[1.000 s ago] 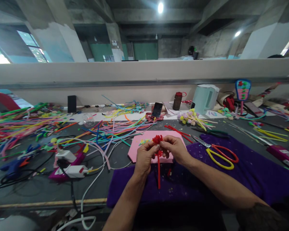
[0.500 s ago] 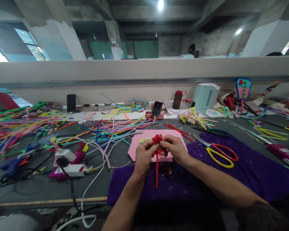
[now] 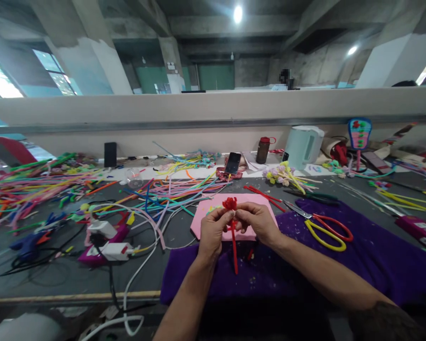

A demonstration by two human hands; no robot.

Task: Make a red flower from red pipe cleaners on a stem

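Observation:
Between my two hands is a red pipe-cleaner flower [image 3: 229,204], its looped head upward and a straight red stem [image 3: 235,253] hanging below. The fingers of my left hand [image 3: 213,230] pinch it just under the head. From the other side, my right hand [image 3: 256,220] pinches the same spot with thumb and forefinger. The fingertips partly hide the join of head and stem. Beneath the hands lies a pink foam sheet [image 3: 200,227] with small coloured bits on it, and a purple cloth [image 3: 262,279] spreads in front.
Scissors with red and yellow handles [image 3: 325,232] lie right on the cloth. Red pipe cleaners [image 3: 264,196] lie behind the pink sheet. At left are power strips [image 3: 104,248], cables, a blue glue gun [image 3: 30,246] and heaped pipe cleaners [image 3: 24,189]. A kettle [image 3: 303,147] and bottle [image 3: 262,150] stand behind.
The flower has turned slightly in my fingers: its stem's lower end swings to the right and the head tips a little left. Both hands keep their pinch. The camera view has shifted slightly.

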